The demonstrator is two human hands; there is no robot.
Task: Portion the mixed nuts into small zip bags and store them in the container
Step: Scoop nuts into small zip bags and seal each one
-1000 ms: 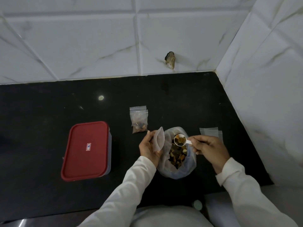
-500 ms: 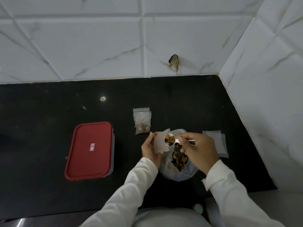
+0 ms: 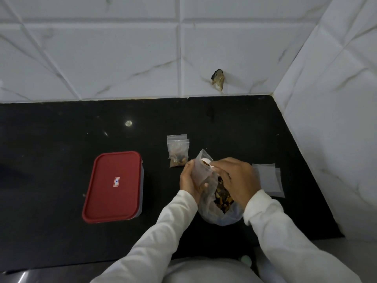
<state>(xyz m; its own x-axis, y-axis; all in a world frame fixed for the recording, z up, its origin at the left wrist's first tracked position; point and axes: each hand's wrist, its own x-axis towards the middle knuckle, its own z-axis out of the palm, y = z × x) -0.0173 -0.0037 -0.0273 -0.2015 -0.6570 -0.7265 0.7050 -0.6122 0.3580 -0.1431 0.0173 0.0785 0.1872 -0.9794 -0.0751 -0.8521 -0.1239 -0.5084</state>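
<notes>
a lidded container (image 3: pixel 113 186) is set left of the grip, the open nut bag (image 3: pixel 220 203) beneath it. a small zip bag (image 3: pixel 201 170) is held near upright, mouth up, by the left hand (image 3: pixel 189 180); a scoop (image 3: pixel 206 161) pinched by the right hand (image 3: pixel 236 178) is tipped into it.

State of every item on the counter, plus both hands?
Red-lidded rectangular plastic container: lid on.
Filled small clear zip bags: lying flat, nuts inside.
Small clear zip bag: held upright, mouth open.
White plastic scoop: loaded, at that bag's mouth.
Large clear bag of mixed nuts: open.
Empty clear zip bags: lying flat.
Left hand: grips held bag.
Right hand: pinches scoop.
</notes>
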